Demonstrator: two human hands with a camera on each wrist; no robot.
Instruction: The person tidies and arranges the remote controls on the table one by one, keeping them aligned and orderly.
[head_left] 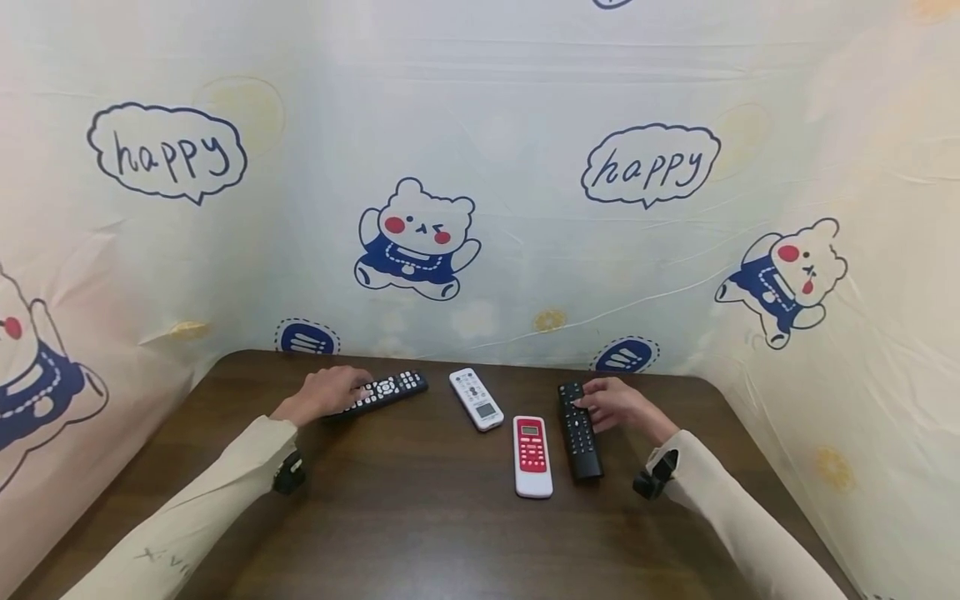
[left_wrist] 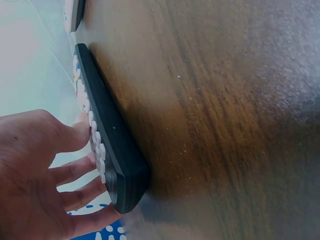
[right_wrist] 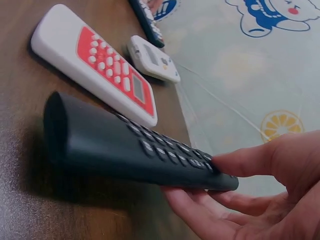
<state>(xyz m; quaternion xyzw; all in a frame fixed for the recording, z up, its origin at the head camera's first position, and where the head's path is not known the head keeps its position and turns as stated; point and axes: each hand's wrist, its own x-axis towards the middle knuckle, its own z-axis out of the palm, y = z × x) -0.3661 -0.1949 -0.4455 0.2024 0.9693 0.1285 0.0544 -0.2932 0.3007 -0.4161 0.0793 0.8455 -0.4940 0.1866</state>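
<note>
**Two grips toward the back, narrow gaps between**

On my head view, the right hand (head_left: pixel 618 402) is clamped on the right black remote (head_left: pixel 581 437) near its far end, thumb on the key face and fingers along the right side and under that edge. Its broad near end points toward me; I cannot tell whether any of it is raised off the tabletop (head_left: pixel 420 533).

The left hand (head_left: pixel 327 392) is clamped too, on the left black remote (head_left: pixel 390 389): thumb over the pale keys, fingertips round the far side at its left end. That remote slants, its tip just beside the white remote (head_left: pixel 477 400), with a slim gap between them.

The red remote (head_left: pixel 532 458) gives me only a narrow strip of wood before the right black remote, and its top corner sits just beside the white remote's lower end. I read these as apart, none touching.

At the back, the tabletop edge runs up to the printed curtain (head_left: pixel 525 125); the white remote's top is very near that edge, so I have little room there. I have the most room on the near side, where a broad stretch of brown wood lies between the two sleeves (head_left: pixel 217 475).
</note>
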